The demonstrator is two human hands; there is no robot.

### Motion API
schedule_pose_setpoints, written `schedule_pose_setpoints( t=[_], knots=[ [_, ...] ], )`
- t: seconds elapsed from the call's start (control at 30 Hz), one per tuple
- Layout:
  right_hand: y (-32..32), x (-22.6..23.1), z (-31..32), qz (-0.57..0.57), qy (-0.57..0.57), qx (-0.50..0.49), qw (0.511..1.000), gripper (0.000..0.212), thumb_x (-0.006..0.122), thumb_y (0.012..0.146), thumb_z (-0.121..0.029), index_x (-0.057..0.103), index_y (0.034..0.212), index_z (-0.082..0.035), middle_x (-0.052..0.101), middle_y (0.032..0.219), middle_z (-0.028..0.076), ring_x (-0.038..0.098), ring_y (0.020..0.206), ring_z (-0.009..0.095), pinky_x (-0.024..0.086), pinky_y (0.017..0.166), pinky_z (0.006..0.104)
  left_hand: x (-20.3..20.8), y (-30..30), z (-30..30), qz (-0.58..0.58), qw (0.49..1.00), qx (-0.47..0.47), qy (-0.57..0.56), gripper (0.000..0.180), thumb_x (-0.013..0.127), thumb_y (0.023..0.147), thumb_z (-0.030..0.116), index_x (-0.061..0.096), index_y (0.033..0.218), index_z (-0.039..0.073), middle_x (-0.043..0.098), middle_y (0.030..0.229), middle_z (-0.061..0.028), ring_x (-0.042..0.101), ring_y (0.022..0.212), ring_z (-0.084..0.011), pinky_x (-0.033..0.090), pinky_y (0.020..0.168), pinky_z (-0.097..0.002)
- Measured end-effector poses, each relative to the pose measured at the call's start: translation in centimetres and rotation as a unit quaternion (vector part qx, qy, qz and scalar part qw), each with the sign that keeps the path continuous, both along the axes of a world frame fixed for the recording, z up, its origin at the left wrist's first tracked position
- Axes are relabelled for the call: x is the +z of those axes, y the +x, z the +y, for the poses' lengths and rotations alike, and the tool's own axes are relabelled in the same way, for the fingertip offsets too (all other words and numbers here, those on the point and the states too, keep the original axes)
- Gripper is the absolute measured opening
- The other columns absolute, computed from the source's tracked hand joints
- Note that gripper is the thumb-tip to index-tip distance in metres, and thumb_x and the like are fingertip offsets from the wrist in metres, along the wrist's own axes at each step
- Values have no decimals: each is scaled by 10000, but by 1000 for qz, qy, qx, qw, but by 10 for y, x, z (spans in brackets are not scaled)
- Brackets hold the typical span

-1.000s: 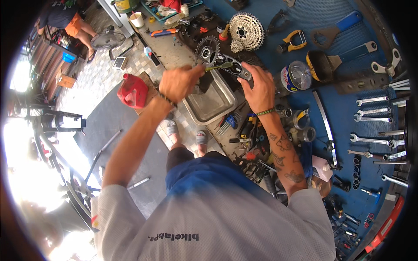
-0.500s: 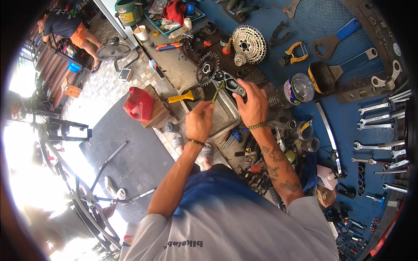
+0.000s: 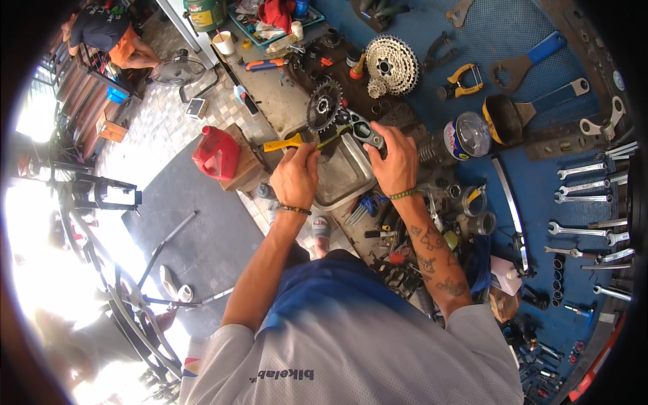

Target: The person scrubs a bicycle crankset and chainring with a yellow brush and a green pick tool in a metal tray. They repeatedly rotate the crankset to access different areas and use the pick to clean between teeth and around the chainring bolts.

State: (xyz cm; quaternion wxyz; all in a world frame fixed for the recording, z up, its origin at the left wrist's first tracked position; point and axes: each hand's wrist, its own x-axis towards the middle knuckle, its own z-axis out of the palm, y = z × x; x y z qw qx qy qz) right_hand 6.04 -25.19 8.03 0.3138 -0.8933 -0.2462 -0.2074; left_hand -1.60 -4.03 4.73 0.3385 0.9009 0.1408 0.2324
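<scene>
My right hand [image 3: 397, 162] is closed around the end of a silver-grey bicycle crank arm [image 3: 368, 133]. A dark toothed chainring [image 3: 313, 113] is at the crank's far end, tilted up. In my left hand [image 3: 295, 177], pinched between thumb and fingers, is a thin yellow-green stick [image 3: 332, 139]. Its far end reaches the crank arm; the tip is too small to make out. Below both hands lies a shallow metal tray [image 3: 345, 200]. A paintbrush with a yellow handle [image 3: 282, 144] rests by the tray's left side, partly behind my left hand.
A silver cassette [image 3: 398, 67] lies beyond the crank on the blue mat. To the right are a clear plastic container [image 3: 471, 135], a yellow-black scoop [image 3: 503, 120] and several wrenches. A red jug [image 3: 217, 154] stands at left on a wooden block. Another person [image 3: 108, 34] bends over at far left.
My left hand has moved left and slightly nearer to me, drawing the stick to a flatter slant. My right hand keeps its hold on the crank arm.
</scene>
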Motion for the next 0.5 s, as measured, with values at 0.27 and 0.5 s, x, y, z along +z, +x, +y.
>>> schedule_pose_setpoints(
  t=[0.27, 0.5],
  knots=[
    [5, 2, -2, -31, 3, -2, 1000, 460, 867, 879, -135, 747, 1321, -88, 772, 1182, 96, 726, 1058, 327, 498, 909, 441, 17, -1, -21, 227, 861, -67, -451, 223, 782, 990, 294, 818, 1116, 114, 728, 742, -130, 721, 692, -278, 538, 652, -443],
    [3, 4, -8, 38, 1, -23, 999, 453, 866, 885, -147, 753, 1320, -98, 770, 1185, 91, 724, 1057, 332, 500, 903, 440, -7, 5, -11, 21, 999, -23, -41, 197, 761, 1015, 246, 777, 1153, 107, 716, 731, -128, 712, 673, -264, 544, 652, -429]
  ],
)
